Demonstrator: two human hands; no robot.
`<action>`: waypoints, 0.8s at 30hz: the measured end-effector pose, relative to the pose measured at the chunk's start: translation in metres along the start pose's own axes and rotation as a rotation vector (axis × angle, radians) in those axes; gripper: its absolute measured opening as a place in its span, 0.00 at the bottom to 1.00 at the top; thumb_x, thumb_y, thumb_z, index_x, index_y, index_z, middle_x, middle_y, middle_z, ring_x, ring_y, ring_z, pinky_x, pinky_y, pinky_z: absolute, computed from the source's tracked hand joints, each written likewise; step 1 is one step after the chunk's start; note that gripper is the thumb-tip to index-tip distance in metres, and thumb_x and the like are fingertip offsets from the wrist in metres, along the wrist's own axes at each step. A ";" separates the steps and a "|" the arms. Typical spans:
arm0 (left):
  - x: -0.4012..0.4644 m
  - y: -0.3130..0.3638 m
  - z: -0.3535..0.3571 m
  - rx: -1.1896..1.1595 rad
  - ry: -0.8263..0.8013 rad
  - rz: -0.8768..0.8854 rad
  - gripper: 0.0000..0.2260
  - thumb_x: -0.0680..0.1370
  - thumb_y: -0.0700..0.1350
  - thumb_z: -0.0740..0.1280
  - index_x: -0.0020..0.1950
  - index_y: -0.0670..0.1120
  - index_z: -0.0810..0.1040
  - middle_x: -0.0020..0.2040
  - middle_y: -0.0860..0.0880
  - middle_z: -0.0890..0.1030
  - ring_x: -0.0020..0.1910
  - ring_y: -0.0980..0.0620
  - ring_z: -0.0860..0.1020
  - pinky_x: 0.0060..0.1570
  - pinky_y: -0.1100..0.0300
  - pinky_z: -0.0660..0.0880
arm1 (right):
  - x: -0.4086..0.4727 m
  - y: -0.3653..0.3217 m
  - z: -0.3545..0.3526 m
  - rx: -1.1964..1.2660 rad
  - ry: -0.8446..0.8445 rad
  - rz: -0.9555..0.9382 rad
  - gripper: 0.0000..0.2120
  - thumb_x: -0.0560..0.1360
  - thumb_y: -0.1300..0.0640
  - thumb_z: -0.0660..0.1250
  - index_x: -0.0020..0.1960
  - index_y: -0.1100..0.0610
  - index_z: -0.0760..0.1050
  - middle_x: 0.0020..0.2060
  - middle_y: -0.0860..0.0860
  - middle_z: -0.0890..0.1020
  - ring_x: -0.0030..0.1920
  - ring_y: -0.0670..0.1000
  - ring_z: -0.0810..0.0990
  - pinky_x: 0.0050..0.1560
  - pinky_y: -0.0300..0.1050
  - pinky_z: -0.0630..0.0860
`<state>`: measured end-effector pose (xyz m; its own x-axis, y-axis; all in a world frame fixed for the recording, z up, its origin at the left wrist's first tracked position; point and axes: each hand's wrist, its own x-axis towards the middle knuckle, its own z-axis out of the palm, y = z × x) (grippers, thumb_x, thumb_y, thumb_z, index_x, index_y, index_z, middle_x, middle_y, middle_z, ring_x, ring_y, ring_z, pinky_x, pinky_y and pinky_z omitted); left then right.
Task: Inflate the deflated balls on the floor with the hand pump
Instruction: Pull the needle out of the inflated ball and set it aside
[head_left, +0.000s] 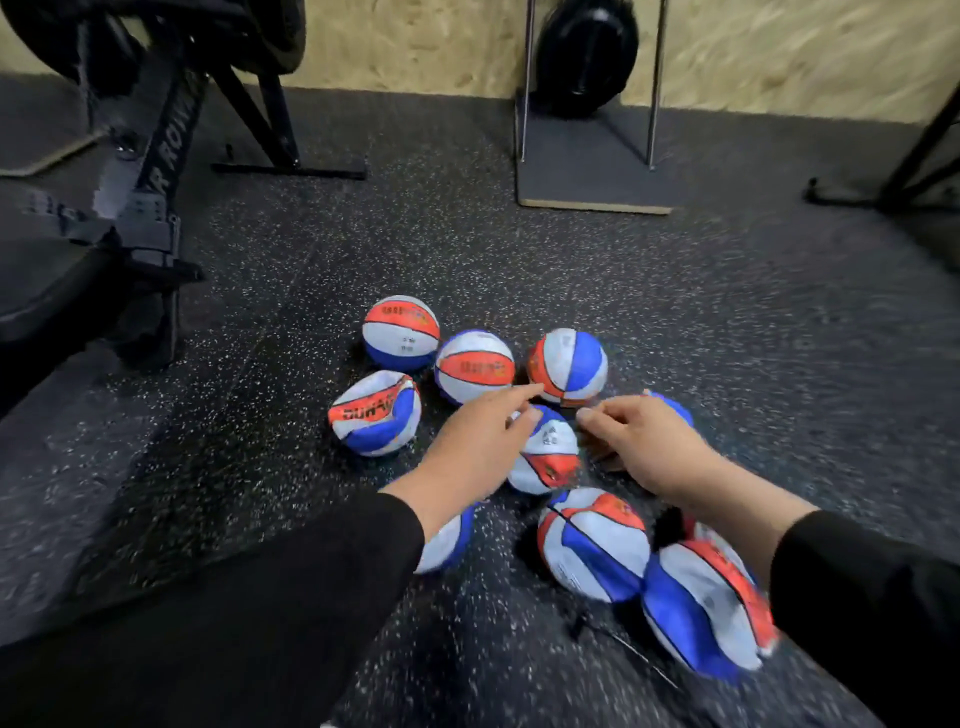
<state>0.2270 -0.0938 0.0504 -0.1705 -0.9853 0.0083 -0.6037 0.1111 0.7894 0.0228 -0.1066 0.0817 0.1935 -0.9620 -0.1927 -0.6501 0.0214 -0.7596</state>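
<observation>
Several small red, white and blue balls lie clustered on the speckled black floor (675, 322). Three at the back look round (401, 332), (474, 366), (569, 366). Others are caved in: one at the left (375, 413), one in the middle (550, 457), two at the near right (595, 543), (701, 608). My left hand (475, 447) reaches forward over the middle ball, fingers extended and holding nothing. My right hand (641, 439) hovers beside that ball with fingers loosely curled, partly covering another ball (672, 404). No pump can be picked out; a thin dark line (639, 652) lies on the floor near me.
A black rowing machine (150, 156) stands at the left, its frame reaching toward the balls. A grey base with two metal posts (587, 171) holds a black weight plate (584, 54) at the back wall. Another black stand foot (883, 192) sits at the far right.
</observation>
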 end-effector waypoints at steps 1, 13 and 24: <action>-0.016 0.018 0.011 0.029 -0.050 0.044 0.18 0.86 0.48 0.63 0.76 0.51 0.74 0.68 0.51 0.80 0.66 0.51 0.77 0.66 0.56 0.71 | -0.023 0.001 -0.009 -0.029 -0.027 -0.007 0.17 0.82 0.53 0.65 0.35 0.55 0.77 0.23 0.40 0.78 0.27 0.39 0.75 0.32 0.33 0.73; -0.059 0.103 0.093 0.124 -0.160 0.128 0.11 0.83 0.43 0.67 0.61 0.49 0.86 0.55 0.49 0.86 0.55 0.51 0.80 0.47 0.60 0.69 | -0.124 0.053 -0.053 0.035 0.003 0.059 0.20 0.82 0.50 0.66 0.39 0.64 0.79 0.30 0.51 0.80 0.31 0.45 0.73 0.36 0.41 0.71; -0.037 0.054 0.098 0.127 -0.115 -0.072 0.19 0.84 0.52 0.67 0.74 0.51 0.75 0.58 0.54 0.81 0.55 0.53 0.79 0.58 0.54 0.75 | -0.101 0.087 -0.046 0.173 0.130 0.160 0.15 0.81 0.51 0.67 0.41 0.59 0.80 0.34 0.53 0.84 0.30 0.45 0.78 0.43 0.49 0.78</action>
<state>0.1245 -0.0387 0.0320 -0.2064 -0.9709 -0.1216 -0.7099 0.0631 0.7015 -0.0872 -0.0204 0.0637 -0.0052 -0.9693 -0.2460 -0.5276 0.2116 -0.8227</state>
